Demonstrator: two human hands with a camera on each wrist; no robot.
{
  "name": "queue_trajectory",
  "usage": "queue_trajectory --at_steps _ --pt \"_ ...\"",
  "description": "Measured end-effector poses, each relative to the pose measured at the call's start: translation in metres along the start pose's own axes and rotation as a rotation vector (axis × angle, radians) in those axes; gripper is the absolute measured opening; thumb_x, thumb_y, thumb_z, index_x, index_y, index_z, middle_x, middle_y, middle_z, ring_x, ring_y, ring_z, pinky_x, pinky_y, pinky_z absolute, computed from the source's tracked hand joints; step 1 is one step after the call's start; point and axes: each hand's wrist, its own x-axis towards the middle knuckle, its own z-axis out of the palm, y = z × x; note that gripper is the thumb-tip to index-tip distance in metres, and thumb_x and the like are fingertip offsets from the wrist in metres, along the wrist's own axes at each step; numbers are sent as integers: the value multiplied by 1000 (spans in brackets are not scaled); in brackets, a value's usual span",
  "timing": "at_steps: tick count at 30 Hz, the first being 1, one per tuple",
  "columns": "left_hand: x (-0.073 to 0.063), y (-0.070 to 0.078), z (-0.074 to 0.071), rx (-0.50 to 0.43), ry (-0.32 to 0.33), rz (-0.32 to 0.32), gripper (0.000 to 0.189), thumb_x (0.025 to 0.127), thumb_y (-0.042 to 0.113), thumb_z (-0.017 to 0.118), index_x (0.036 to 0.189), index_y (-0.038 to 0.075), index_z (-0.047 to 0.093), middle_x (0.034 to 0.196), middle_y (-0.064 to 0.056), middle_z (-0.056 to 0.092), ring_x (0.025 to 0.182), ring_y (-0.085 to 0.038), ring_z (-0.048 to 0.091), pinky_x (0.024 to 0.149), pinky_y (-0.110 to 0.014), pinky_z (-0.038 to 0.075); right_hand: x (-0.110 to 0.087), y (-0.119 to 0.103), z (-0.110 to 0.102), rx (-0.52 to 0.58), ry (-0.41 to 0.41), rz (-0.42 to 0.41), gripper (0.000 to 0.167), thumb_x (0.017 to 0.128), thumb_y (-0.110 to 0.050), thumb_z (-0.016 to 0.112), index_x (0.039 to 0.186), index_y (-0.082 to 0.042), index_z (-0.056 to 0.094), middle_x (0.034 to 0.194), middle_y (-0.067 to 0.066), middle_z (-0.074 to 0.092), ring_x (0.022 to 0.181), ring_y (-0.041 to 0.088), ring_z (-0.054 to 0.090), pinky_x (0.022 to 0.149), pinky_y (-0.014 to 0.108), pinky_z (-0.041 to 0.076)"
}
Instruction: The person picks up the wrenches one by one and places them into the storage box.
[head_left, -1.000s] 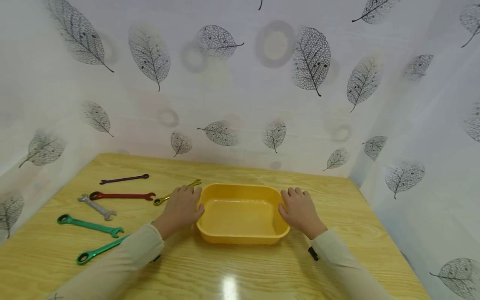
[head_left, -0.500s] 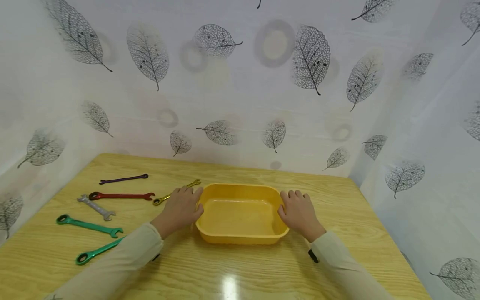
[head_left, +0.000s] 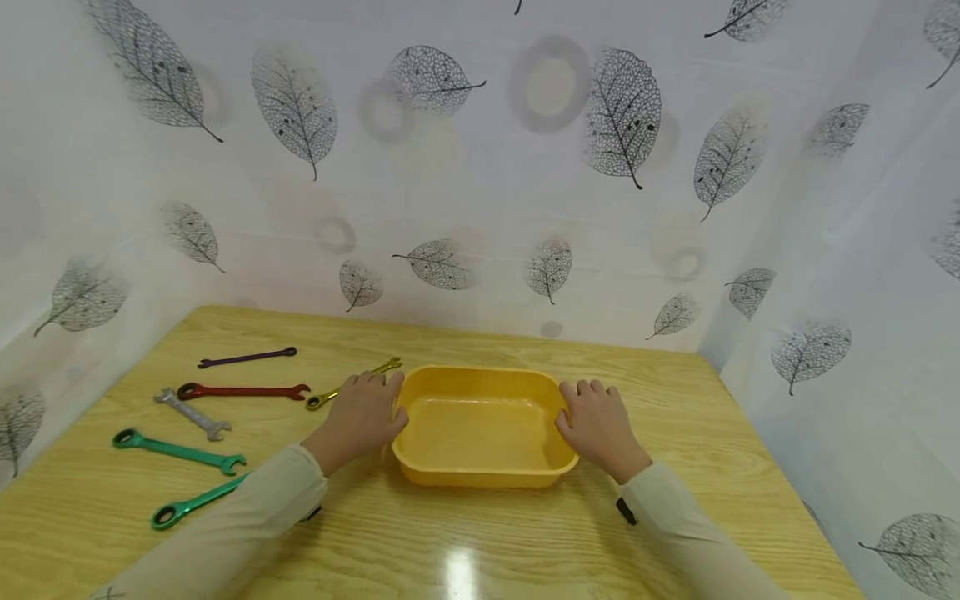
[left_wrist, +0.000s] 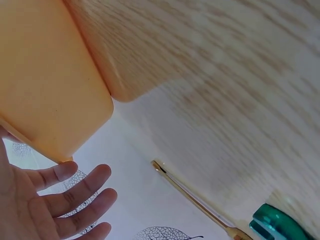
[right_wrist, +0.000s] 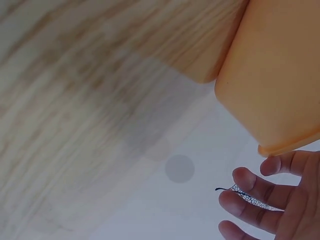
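A yellow plastic basin (head_left: 480, 479) rests on the wooden table in the head view, its inside bare. My left hand (head_left: 362, 418) grips its left rim, thumb over the edge. On the opposite side, my right hand (head_left: 600, 427) grips the right rim in the same way. In the left wrist view the index fingertip is right under the rim of the basin (left_wrist: 55, 75), and the other fingers spread loosely below. Likewise, the right wrist view has the index finger against the rim of the basin (right_wrist: 275, 75). A gold wrench (head_left: 324, 400) lies just beyond my left hand, partly hidden by it.
Left on the table lie a purple wrench (head_left: 247, 357), a red wrench (head_left: 243, 391), a silver wrench (head_left: 193, 414), a green wrench (head_left: 178, 451) and another green wrench (head_left: 198, 502), partly under my left sleeve (head_left: 255, 508). Leaf-printed sheeting (head_left: 480, 183) encloses the back and sides.
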Motion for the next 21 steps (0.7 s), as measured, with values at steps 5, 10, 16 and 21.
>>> queue_trajectory --at_steps 5,10,16,21 --pt "0 0 -3 18 -17 -4 45 87 34 57 121 4 53 100 -17 64 94 -34 59 88 -50 46 0 -1 -1 -10 -13 10 17 84 -21 60 92 -8 56 74 8 55 67 26 51 57 38 39" --pt "-3 -3 -6 24 -29 6 49 91 40 54 124 5 53 105 -18 64 98 -36 58 90 -52 45 0 -2 0 -13 -34 24 19 84 -23 60 95 -8 57 76 9 56 68 26 52 58 39 39" --pt "-8 -11 -13 30 -13 15 53 92 44 52 127 5 55 111 -19 62 102 -36 57 91 -52 45 -1 -3 -2 -4 -50 34 19 85 -23 60 96 -8 57 77 9 56 70 26 52 59 39 38" --pt "-15 -26 -17 20 61 50 47 91 40 55 120 3 58 104 -17 63 97 -35 59 87 -51 47 0 -4 -3 -4 -45 33 19 85 -22 60 97 -8 57 77 9 56 69 26 52 58 38 37"
